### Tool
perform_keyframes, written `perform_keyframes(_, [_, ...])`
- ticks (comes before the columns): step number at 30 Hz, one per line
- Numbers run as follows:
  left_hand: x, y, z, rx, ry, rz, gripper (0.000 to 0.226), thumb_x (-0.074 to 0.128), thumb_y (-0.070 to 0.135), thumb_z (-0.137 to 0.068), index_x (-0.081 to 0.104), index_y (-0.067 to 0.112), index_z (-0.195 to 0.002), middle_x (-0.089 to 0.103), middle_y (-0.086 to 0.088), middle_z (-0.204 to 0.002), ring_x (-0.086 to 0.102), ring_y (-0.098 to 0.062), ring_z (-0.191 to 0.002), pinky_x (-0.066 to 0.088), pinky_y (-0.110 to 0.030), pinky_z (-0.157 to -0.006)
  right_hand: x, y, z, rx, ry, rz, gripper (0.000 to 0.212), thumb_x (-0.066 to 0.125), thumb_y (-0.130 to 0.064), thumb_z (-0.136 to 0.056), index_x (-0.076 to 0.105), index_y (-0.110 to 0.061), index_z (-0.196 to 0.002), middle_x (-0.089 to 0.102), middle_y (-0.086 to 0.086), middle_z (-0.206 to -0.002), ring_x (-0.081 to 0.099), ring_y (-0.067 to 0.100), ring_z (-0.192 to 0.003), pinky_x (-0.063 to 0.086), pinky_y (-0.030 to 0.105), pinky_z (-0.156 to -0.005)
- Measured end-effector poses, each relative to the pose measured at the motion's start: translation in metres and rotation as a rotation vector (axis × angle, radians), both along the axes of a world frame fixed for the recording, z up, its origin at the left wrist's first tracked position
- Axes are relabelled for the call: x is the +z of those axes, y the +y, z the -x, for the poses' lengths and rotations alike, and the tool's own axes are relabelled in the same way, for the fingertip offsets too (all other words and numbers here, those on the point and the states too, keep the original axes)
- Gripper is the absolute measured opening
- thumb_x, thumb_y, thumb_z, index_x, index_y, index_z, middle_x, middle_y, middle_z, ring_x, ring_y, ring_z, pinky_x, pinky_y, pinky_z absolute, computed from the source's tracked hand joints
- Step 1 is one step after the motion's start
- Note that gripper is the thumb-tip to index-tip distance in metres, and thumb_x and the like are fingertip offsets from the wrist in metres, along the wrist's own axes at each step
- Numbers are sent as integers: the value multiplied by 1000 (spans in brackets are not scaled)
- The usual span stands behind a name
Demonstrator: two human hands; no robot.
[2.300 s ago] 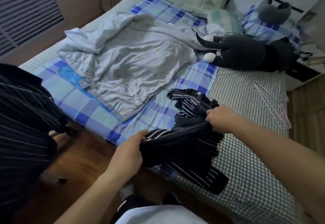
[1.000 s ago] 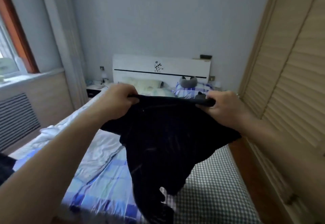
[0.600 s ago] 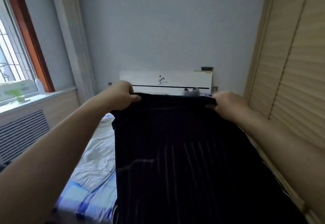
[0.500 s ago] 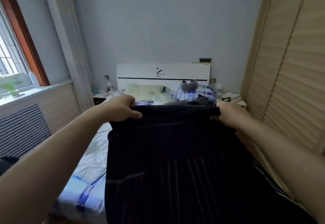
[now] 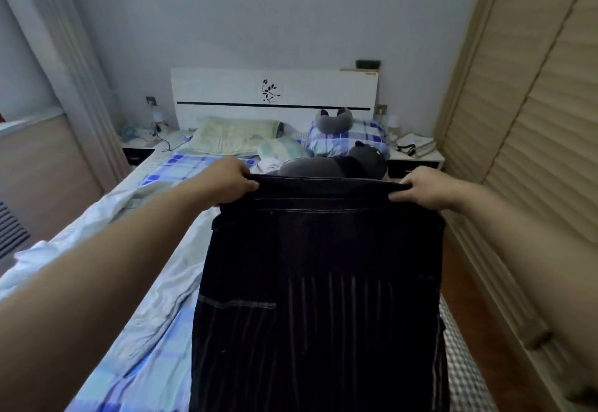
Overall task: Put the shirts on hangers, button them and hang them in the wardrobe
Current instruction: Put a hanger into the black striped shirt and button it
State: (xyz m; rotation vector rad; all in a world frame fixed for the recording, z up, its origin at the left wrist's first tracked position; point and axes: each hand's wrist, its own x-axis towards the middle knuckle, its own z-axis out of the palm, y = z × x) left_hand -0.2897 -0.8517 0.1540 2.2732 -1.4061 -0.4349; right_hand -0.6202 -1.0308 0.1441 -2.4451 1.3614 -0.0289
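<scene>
**Dark striped shirt held spread above the bed**

A dark shirt (image 5: 320, 298) with thin pale stripes is held up in the air over the bed (image 5: 152, 324), stretched flat between two hands. Its upper edge is gripped at both ends: the left hand (image 5: 226, 183) is curled round the left end of that edge, and the right hand (image 5: 427, 189) is curled round the right end, with the fingers folded over the cloth and the thumb seen beneath it. The upper edge is pulled taut and runs level from left to right, across the width of the bed. From this edge the cloth hangs downward and toward the camera, so that its long axis runs from the hands to the bottom of the view, where the lower end is cut off. The stripes are seen to run along this same axis. A stitched pocket edge is visible on the left half of the cloth.

Behind the shirt, a grey plush toy (image 5: 336, 162) is partly hidden at the head of the bed, near a green pillow (image 5: 236, 134) and a white headboard (image 5: 275, 91). A pale crumpled quilt (image 5: 106, 217) is spread on the left side of the bed. Louvred wardrobe doors (image 5: 534, 120) are seen along the right.
</scene>
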Motion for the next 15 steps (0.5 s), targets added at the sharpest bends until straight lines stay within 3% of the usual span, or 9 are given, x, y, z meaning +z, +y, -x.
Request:
perform_keyframes(3, [-39, -128, -55, 133, 273, 115, 11, 60, 11, -97, 60, 0, -99, 57, -18, -80, 55, -29, -62, 46, -26, -50, -27, -97, -64, -193, 44, 111, 28, 65, -42, -97, 65, -23, -75, 71, 10, -92, 60, 23, -79, 45, 32, -67])
perform_keyframes(4, [-60, -167, -69, 184, 368, 190, 11, 57, 8, -97, 55, 2, -106, 55, -17, -83, 54, -27, -62, 44, -24, -46, -47, -127, -87, -300, -8, 177, 22, 63, -37, -98, 67, -20, -85, 71, 14, -104, 61, 28, -87, 46, 33, -72])
perform_keyframes(5, [-99, -198, -82, 232, 482, 253, 23, 56, 8, -96, 50, 7, -118, 57, -16, -91, 56, -26, -67, 46, -23, -47, -76, -148, -109, -391, -23, 208, 19, 60, -32, -100, 67, -16, -107, 66, 19, -121, 60, 33, -101, 48, 35, -80])
perform_keyframes(7, [-189, -230, -91, 231, 618, 226, 62, 62, 18, -90, 32, 20, -144, 60, -15, -117, 63, -30, -92, 55, -32, -72, -152, -162, -147, -490, 99, 140, 59, 57, -27, -101, 31, -18, -154, 34, 20, -155, 39, 40, -136, 41, 44, -104])
perform_keyframes(8, [-240, -230, -88, 217, 634, 118, 82, 66, 27, -85, 22, 24, -153, 58, -17, -129, 62, -35, -108, 54, -40, -89, -192, -153, -159, -488, 203, 59, 76, 57, -25, -100, 11, -23, -161, 16, 16, -164, 23, 41, -146, 33, 49, -113])
perform_keyframes(10, [-332, -201, -82, 160, 578, -229, 99, 69, 38, -81, 12, 22, -160, 47, -28, -145, 48, -43, -132, 42, -47, -110, -273, -122, -165, -372, 408, -93, 84, 53, -21, -98, -3, -29, -161, -9, 11, -168, 0, 42, -153, 19, 55, -121])
perform_keyframes(13, [-449, -127, -84, 94, 482, -687, 85, 60, 45, -83, 26, 20, -157, 43, -25, -151, 46, -43, -135, 41, -45, -111, -363, -71, -140, -190, 679, -416, 76, 46, -21, -103, -2, -31, -162, -22, 8, -167, -16, 42, -152, 9, 55, -123])
perform_keyframes(15, [-491, -97, -89, 22, 429, -828, 79, 54, 53, -81, 39, 18, -151, 48, -18, -150, 53, -37, -130, 46, -43, -106, -393, -52, -111, -189, 774, -636, 72, 44, -21, -106, -1, -29, -162, -20, 8, -167, -15, 41, -153, 9, 52, -124])
